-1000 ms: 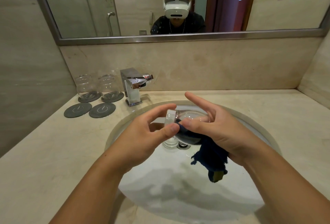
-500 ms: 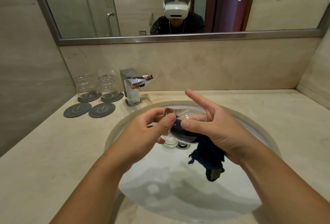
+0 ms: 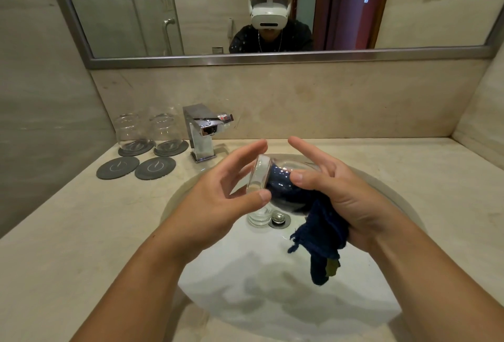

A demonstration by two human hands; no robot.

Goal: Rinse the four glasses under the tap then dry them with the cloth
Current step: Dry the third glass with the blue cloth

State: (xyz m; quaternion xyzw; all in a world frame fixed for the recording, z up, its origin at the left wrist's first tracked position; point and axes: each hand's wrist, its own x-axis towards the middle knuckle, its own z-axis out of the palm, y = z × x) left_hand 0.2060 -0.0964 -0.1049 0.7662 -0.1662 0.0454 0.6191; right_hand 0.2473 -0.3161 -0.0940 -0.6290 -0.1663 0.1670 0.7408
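A clear glass [image 3: 263,176] lies on its side above the sink [image 3: 403,205], its thick base turned left. My left hand [image 3: 218,200] pinches that base between thumb and fingers. A dark blue cloth [image 3: 321,235] is stuffed inside the glass and hangs out below my right hand [image 3: 338,191], which grips the glass body and the cloth. Another glass [image 3: 259,217] stands in the basin beside the drain plug [image 3: 278,217]. Two glasses [image 3: 128,131] [image 3: 165,130] stand upside down on dark coasters at the back left.
A chrome tap [image 3: 203,131] stands behind the basin, no water running. Two bare dark coasters [image 3: 117,167] [image 3: 155,168] lie on the marble counter [image 3: 81,219] in front of the upturned glasses. A mirror [image 3: 191,9] spans the back wall; walls close in left and right.
The glass has turned in my hands, its base now tilted more to the left and toward me. My left fingers have shifted on the base. The cloth still hangs below.
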